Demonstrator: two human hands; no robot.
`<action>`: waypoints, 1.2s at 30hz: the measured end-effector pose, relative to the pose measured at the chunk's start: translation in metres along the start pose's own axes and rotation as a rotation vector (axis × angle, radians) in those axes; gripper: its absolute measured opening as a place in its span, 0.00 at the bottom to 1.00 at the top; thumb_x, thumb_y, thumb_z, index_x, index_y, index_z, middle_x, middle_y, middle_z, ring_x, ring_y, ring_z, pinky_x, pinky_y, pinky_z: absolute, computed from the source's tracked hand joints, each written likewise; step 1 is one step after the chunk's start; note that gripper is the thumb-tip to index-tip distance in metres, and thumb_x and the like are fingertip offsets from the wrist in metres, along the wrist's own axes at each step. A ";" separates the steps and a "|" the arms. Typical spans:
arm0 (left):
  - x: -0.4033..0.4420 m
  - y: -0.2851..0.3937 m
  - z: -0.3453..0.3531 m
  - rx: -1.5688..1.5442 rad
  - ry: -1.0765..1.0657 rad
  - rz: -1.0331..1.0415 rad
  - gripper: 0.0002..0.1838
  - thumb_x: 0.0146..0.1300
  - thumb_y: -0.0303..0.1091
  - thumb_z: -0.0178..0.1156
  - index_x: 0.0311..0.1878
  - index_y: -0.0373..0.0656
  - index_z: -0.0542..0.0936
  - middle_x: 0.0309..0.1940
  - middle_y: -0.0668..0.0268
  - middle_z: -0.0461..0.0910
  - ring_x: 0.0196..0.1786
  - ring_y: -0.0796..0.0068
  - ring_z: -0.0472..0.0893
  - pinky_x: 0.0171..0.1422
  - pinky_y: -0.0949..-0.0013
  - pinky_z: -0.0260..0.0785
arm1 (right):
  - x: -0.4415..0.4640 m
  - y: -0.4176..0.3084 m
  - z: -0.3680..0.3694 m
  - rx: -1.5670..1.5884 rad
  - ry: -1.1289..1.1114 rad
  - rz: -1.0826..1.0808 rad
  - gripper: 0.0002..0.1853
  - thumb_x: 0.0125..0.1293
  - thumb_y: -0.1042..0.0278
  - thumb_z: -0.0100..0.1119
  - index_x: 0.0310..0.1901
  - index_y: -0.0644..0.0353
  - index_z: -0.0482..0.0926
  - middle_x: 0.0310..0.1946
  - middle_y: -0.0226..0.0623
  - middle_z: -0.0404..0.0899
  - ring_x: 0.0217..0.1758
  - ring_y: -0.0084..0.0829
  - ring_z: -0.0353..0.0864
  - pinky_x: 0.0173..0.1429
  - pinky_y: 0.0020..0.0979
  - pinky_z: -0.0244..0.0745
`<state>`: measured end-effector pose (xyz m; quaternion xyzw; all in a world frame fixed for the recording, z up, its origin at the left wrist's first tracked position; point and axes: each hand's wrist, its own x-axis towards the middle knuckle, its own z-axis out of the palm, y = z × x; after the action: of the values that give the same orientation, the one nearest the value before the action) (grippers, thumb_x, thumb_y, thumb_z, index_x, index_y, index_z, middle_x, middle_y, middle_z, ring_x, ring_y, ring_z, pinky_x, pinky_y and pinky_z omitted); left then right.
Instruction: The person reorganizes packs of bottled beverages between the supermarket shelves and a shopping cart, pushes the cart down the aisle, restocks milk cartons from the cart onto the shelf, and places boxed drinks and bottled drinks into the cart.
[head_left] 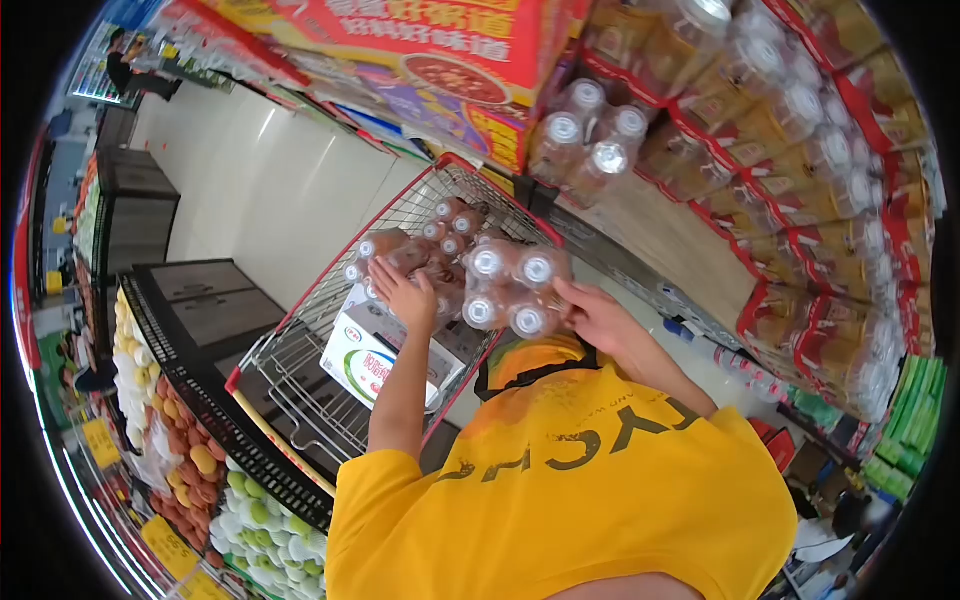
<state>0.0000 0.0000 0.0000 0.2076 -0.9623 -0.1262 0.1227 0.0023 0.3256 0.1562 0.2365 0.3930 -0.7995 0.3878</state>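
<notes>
A shopping cart (285,322) with a red rim holds several shrink-wrapped bottles with white caps and a white and grey carton (365,360). My left hand (405,297) rests over the bottles (395,250) in the cart, fingers spread, just above the carton. At the cart's right edge is a pack of bottles (512,283) with white caps, upright. My right hand (597,315) grips the right side of this pack, its fingertips partly hidden against the wrap. Another pack of bottles (590,140) stands on the shelf edge beyond.
Shelves of red-wrapped bottle packs (790,170) rise at the right. Red and purple boxes (430,60) are stacked at the top. A produce stand (190,450) with fruit lies at the left. Pale floor (240,180) runs beyond the cart; a person (140,72) is far off at upper left.
</notes>
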 end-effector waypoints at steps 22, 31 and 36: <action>-0.004 0.016 0.011 0.063 0.029 0.060 0.45 0.59 0.43 0.54 0.74 0.33 0.47 0.74 0.44 0.46 0.77 0.48 0.45 0.79 0.49 0.33 | -0.036 -0.106 -0.166 0.260 0.262 -0.350 0.24 0.60 0.60 0.68 0.55 0.61 0.74 0.48 0.38 0.79 0.49 0.32 0.80 0.55 0.39 0.78; -0.005 0.018 0.011 0.058 0.010 0.023 0.45 0.59 0.42 0.54 0.75 0.35 0.47 0.75 0.46 0.45 0.77 0.48 0.45 0.79 0.49 0.32 | -0.033 -0.130 -0.162 0.095 0.149 -0.339 0.19 0.61 0.57 0.67 0.50 0.55 0.77 0.42 0.29 0.80 0.38 0.22 0.79 0.39 0.26 0.75; -0.003 0.022 0.009 0.049 0.003 -0.002 0.45 0.59 0.42 0.56 0.75 0.35 0.46 0.75 0.45 0.45 0.77 0.48 0.44 0.79 0.49 0.33 | -0.039 -0.131 -0.151 0.151 0.135 -0.347 0.13 0.63 0.59 0.66 0.41 0.57 0.78 0.31 0.27 0.78 0.21 0.17 0.64 0.32 0.22 0.64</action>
<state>-0.0078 0.0229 -0.0029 0.2116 -0.9647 -0.1023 0.1191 -0.0696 0.5163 0.1540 0.2467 0.3918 -0.8639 0.1983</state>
